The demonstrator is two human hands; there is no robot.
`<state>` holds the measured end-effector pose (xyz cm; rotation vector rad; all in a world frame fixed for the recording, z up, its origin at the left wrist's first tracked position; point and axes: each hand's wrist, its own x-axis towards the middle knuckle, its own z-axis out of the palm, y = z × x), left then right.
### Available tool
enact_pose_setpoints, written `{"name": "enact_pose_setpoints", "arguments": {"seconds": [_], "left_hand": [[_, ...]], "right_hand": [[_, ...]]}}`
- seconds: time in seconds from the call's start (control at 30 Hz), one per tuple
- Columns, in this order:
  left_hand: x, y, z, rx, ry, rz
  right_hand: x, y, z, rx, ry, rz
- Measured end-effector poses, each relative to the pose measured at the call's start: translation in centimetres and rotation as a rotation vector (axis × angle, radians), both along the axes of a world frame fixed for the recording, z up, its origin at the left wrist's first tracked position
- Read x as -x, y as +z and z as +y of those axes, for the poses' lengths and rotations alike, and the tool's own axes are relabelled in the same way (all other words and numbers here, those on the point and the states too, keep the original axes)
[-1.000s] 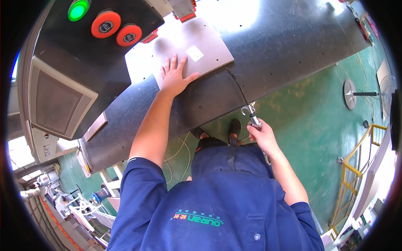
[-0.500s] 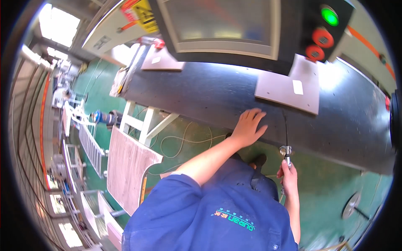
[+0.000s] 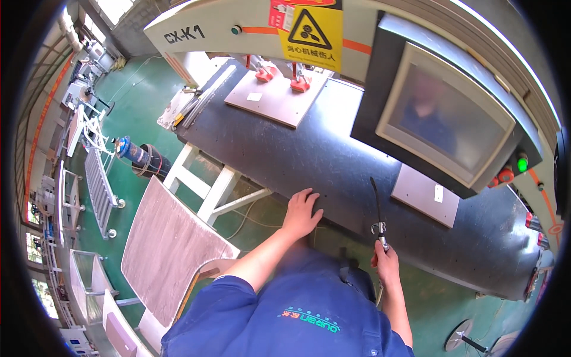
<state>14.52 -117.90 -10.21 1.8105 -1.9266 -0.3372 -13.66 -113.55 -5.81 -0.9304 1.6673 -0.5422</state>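
Note:
My right hand is closed round the grip of an air blow gun, which has a silver body. Its long, thin dark nozzle points away from me over the black machine table. At the table's near edge lies my left hand, fingers spread and nothing held. A pale brownish panel with a white label rests on the table to the right, partly behind the screen housing. Farther left, another labelled panel sits beneath two red clamp pads.
A control screen overhangs the table at the right, beside a lit green button. The machine's beam spans the back. A curved wood-grain panel stands at my left, near a white table leg. Hoses lie on the green floor.
My view has swung left, bringing the far-left panel and its clamps fully into sight. The blow gun stays in my right hand. My left hand remains at the table's near edge.

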Motion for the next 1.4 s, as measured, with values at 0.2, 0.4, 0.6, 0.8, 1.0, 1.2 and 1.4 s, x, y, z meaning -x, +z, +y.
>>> {"name": "enact_pose_setpoints", "arguments": {"seconds": [0.2,0.4,0.6,0.8,1.0,1.2,1.4], "left_hand": [[-1.9,0.0,-3.9,-0.061,-0.105,-0.069],[-6.5,-0.3,-7.4,0.0,-0.126,0.016],[-12.4,-1.0,-13.5,0.071,0.031,-0.083],[-15.0,-1.6,-18.2,0.071,0.089,-0.127],[-15.9,-2.1,-20.7,0.118,0.096,-0.12],[-16.1,-3.5,-24.8,0.363,-0.004,-0.22],[-18.3,-6.1,-25.1,0.335,-0.049,-0.321]], "right_hand": [[-5.6,2.2,-2.7,-0.087,0.07,0.05],[-9.8,3.1,-3.8,-0.08,0.089,0.059],[-12.8,4.8,-5.6,-0.022,0.155,0.111],[-13.7,3.7,-6.1,0.044,0.194,0.193],[-11.5,3.5,-5.1,0.011,0.039,0.068],[-7.8,3.1,-2.5,0.011,-0.294,-0.094],[-0.8,2.8,-1.8,0.06,-0.72,-0.171]]}}
